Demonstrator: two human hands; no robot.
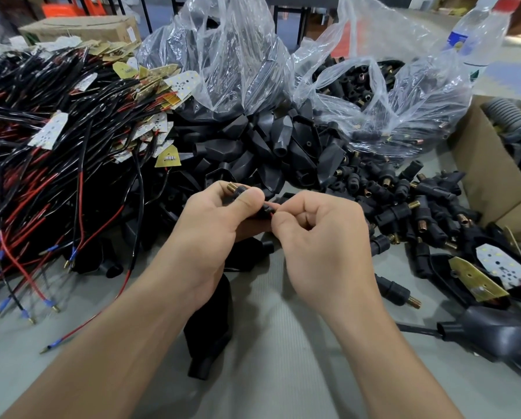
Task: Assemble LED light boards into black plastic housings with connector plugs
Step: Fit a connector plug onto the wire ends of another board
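Head | grey table (283, 343) heaped with wires (41, 182), housings (253, 140) | left hand (210, 228), right hand (322, 237) pinch connector plug (238, 189)

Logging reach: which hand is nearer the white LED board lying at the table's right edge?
Right. The right hand is left of the LED board, loose plugs between them; the left hand is farther left, both pinching one connector plug.

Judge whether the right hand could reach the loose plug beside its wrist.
Likely yes, once freed: the right hand pinches a black part, but the loose plug lies uncovered beside it.
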